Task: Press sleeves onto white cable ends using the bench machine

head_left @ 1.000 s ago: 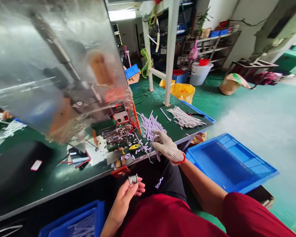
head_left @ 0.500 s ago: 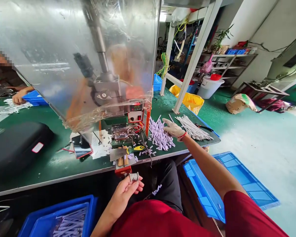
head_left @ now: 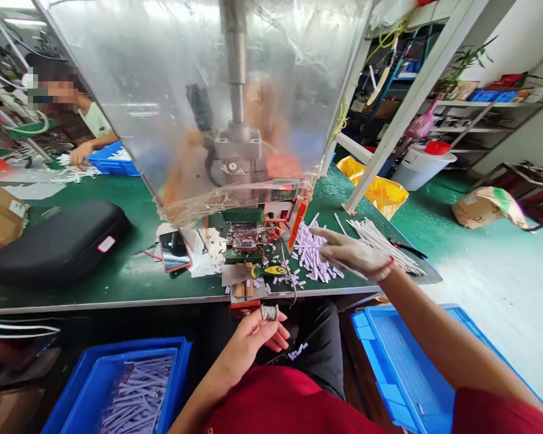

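My left hand (head_left: pixel 253 337) is bare, palm up above my lap, thumb and fingers closed on a small grey roll (head_left: pixel 269 313) at the index fingertip. My right hand (head_left: pixel 355 253), in a pale glove with a red cuff, hovers palm down at the right edge of a pile of short lilac strips (head_left: pixel 314 256), fingers stretched out; a thin pale strip shows beneath it. Beside it lie long whitish strips (head_left: pixel 384 244). Left of the pile, a metal fixture (head_left: pixel 244 236) sits under the press (head_left: pixel 238 147). A scraper with a yellow-green handle (head_left: pixel 271 271) lies in front of the fixture.
A clear plastic shield (head_left: pixel 163 78) hangs before the press. On the left are a black case (head_left: pixel 63 241) and a phone (head_left: pixel 175 250). Blue crates stand below, left (head_left: pixel 181 361) and right (head_left: pixel 371 343). Another person's hand (head_left: pixel 81 154) is by a blue bin, far left.
The view has swung left, bringing more of the other person into sight. My gloved hand is nearer the camera and its fingers reach further out. My left hand still holds the roll.
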`<state>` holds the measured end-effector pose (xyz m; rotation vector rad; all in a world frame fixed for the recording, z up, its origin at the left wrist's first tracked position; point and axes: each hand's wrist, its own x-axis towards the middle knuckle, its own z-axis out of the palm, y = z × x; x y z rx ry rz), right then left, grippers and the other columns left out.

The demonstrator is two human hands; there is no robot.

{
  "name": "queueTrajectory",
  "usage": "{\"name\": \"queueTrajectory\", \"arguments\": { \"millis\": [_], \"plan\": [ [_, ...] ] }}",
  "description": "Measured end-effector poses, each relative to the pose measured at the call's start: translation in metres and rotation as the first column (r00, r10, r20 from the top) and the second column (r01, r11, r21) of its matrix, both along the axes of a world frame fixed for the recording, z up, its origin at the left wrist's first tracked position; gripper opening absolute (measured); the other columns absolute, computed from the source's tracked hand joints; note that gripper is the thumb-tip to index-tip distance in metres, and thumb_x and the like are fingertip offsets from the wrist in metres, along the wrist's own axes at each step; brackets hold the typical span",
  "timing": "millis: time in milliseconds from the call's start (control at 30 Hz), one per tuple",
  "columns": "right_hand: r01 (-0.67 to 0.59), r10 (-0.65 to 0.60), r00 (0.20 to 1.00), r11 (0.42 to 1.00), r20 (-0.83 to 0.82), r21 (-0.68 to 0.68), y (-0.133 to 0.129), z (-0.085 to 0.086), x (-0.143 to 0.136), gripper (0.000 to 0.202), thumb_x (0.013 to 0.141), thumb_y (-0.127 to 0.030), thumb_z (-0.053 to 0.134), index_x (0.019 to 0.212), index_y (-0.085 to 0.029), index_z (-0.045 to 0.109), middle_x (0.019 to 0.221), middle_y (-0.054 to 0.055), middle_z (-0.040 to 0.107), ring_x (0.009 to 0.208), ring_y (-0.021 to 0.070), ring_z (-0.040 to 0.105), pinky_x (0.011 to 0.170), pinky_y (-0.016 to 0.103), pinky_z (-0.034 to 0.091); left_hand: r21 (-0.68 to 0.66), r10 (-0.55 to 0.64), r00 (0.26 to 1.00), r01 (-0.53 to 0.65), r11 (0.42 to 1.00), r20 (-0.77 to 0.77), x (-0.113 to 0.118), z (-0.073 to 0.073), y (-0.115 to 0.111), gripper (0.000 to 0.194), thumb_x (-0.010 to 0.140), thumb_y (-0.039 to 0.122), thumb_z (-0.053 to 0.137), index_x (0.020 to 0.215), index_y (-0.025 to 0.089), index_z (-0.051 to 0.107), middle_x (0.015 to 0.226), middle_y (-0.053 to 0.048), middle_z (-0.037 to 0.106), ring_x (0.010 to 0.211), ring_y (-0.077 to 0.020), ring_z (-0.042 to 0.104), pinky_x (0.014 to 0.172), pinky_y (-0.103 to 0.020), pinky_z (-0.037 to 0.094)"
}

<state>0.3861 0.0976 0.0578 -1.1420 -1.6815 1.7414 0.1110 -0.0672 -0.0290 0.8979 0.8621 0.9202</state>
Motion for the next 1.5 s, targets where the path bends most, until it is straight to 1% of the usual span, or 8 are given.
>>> {"name": "queueTrajectory", "arguments": {
  "millis": [133,233,367,433,533,767,1100,1500],
  "plan": [
    [-0.12,0.123,0.989,0.992,-0.081,0.044,-0.072,-0.013,-0.048,0.082,0.086,-0.027,0.067,0.156,-0.021,0.025,0.079,0.0,0.065,0.067,0.012,0.056,0.057,0.021,0.043,0.027,0.165,0.985,-0.167,0.986,0.044,0.01,0.012,0.015,0.04,0.088,0.049,0.064,0.107,0.014,0.065,0.078,-0.004,0.067,0.06,-0.0134,0.062,0.058,-0.025,0.049],
    [-0.089,0.087,0.987,0.996,-0.138,-0.009,-0.102,-0.034,-0.086,0.083,0.082,-0.024,0.068,0.154,-0.023,0.026,0.077,-0.002,0.064,0.067,0.0122,0.056,0.058,0.022,0.043,0.117,0.259,0.965,-0.253,0.96,-0.048,0.006,0.021,0.025,0.038,0.086,0.051,0.067,0.096,0.015,0.066,0.064,0.0,0.062,0.055,-0.0133,0.058,0.053,-0.024,0.047],
    [-0.021,0.015,0.999,0.993,-0.051,-0.12,-0.111,-0.049,-0.118,0.035,0.086,-0.037,0.066,0.114,-0.019,0.058,0.07,-0.002,0.062,0.052,0.0094,0.051,0.046,0.02,0.038,0.343,0.358,0.87,-0.239,0.908,-0.34,-0.016,0.034,0.031,0.03,0.089,0.047,0.063,0.087,0.017,0.065,0.067,0.0,0.062,0.056,-0.0127,0.056,0.053,-0.024,0.045],
    [-0.097,0.092,0.995,0.976,-0.036,-0.195,-0.108,-0.048,-0.126,0.031,0.087,-0.048,0.064,0.088,-0.018,0.057,0.063,-0.002,0.059,0.044,0.0076,0.047,0.04,0.019,0.036,0.451,0.391,0.805,-0.175,0.875,-0.446,-0.029,0.038,0.033,0.025,0.089,0.042,0.065,0.081,0.018,0.063,0.07,-0.001,0.064,0.059,-0.0129,0.057,0.057,-0.025,0.046],
    [-0.116,0.095,0.989,0.974,-0.11,-0.194,-0.091,-0.042,-0.137,0.039,0.087,-0.055,0.063,0.08,-0.018,0.052,0.059,-0.003,0.056,0.041,0.0062,0.045,0.038,0.017,0.035,0.475,0.401,0.792,-0.162,0.865,-0.46,-0.047,0.038,0.037,0.024,0.089,0.04,0.064,0.08,0.019,0.058,0.069,0.001,0.062,0.059,-0.0116,0.056,0.057,-0.024,0.044],
    [0.145,-0.147,0.986,0.989,-0.073,-0.042,-0.028,-0.061,-0.174,0.029,0.087,-0.044,0.058,0.073,-0.019,0.051,0.054,-0.004,0.055,0.038,0.0073,0.045,0.036,0.018,0.035,0.209,0.512,0.813,-0.469,0.858,-0.276,-0.082,0.012,0.033,0.053,0.088,0.051,0.063,0.13,0.019,0.055,0.065,0.005,0.055,0.046,-0.0087,0.047,0.04,-0.019,0.037],
    [0.229,-0.252,0.963,0.951,-0.093,-0.208,-0.012,-0.091,-0.19,0.029,0.082,-0.044,0.062,0.07,-0.02,0.053,0.05,-0.005,0.054,0.033,0.0074,0.044,0.031,0.019,0.032,0.025,0.521,0.82,-0.531,0.847,-0.236,-0.094,-0.029,0.017,0.036,0.085,0.051,0.067,0.091,0.015,0.068,0.061,0.003,0.054,0.047,-0.0073,0.047,0.04,-0.017,0.034],
    [0.219,-0.262,0.955,0.939,-0.137,-0.267,-0.007,-0.096,-0.196,0.027,0.083,-0.042,0.063,0.072,-0.019,0.056,0.052,-0.003,0.058,0.032,0.0084,0.046,0.029,0.019,0.034,0.025,0.465,0.842,-0.477,0.879,-0.273,-0.09,-0.029,0.021,0.035,0.086,0.05,0.066,0.092,0.015,0.067,0.061,0.003,0.056,0.049,-0.0086,0.05,0.041,-0.018,0.038]
  ]
}}
